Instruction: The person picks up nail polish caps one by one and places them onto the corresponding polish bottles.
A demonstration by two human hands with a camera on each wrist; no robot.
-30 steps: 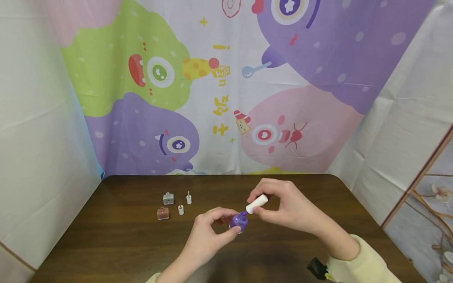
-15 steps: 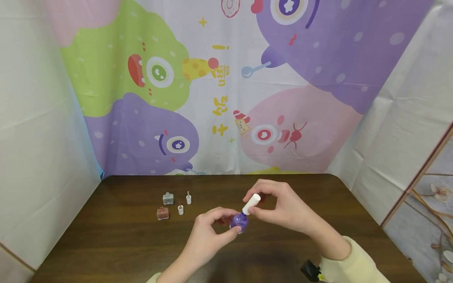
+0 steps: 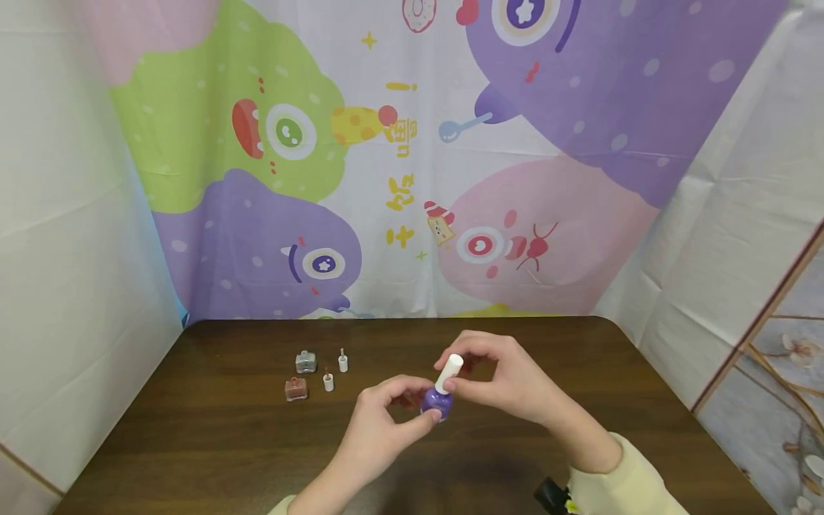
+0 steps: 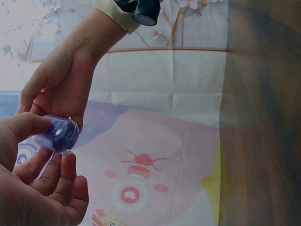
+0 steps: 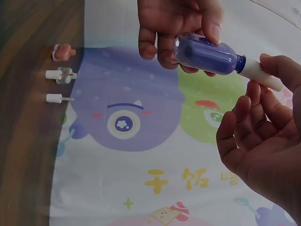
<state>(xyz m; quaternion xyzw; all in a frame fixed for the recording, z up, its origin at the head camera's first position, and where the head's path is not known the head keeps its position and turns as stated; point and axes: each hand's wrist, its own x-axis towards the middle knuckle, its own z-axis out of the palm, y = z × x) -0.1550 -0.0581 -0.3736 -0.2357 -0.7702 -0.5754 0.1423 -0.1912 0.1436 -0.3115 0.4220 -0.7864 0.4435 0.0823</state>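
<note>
Below the middle of the head view, the left hand (image 3: pixel 376 423) pinches the purple bottle (image 3: pixel 438 403) between thumb and fingers and holds it, tilted, above the table (image 3: pixel 212 450). The right hand (image 3: pixel 515 379), to the right of the bottle, pinches the white cap (image 3: pixel 449 373) between thumb and finger, and this cap meets the bottle's top. In the right wrist view, a little of the neck (image 5: pixel 241 63) shows between bottle and cap, so I judge that the brush is inside but the cap is not yet seated fully.

Farther out, left of centre in the lower part of the head view, the silver bottle (image 3: pixel 305 363) and the brown bottle (image 3: pixel 296 389) stand uncapped. Just to their right, the farther brush cap (image 3: pixel 343 363) and the nearer brush cap (image 3: pixel 328 383) stand with brushes pointing up. For these two bottles, the taking apart seems done; for the purple one, tightening seems left. Behind the table hangs the printed curtain (image 3: pixel 380 286).
</note>
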